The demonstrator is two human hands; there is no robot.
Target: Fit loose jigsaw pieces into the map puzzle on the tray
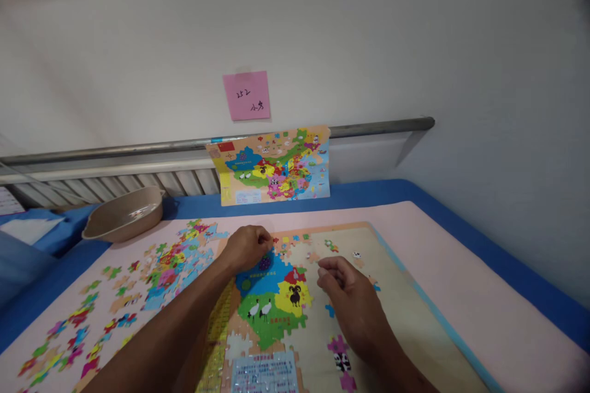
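Note:
A partly assembled map jigsaw puzzle (pixel 262 282) lies on a pale puzzle board (pixel 405 307) with blue and orange edges. My left hand (pixel 249 247) is at the puzzle's upper edge, fingers bent and pressed together; whatever they may hold is hidden. Over the middle of the board hovers my right hand (pixel 348 295), its fingers loosely curled, thumb apart, and nothing visible between them. Close to it are a joined panda piece group (pixel 342 361), a small blue piece (pixel 329 311) and a green-and-red piece (pixel 330 246).
Many loose puzzle pieces (pixel 170 267) spread over the pink mat (pixel 286 218) on the left. A tan basin (pixel 124 215) stands behind them. The printed reference map (pixel 276 169) leans against the metal rail (pixel 382 128), below a pink note (pixel 246 96) on the wall.

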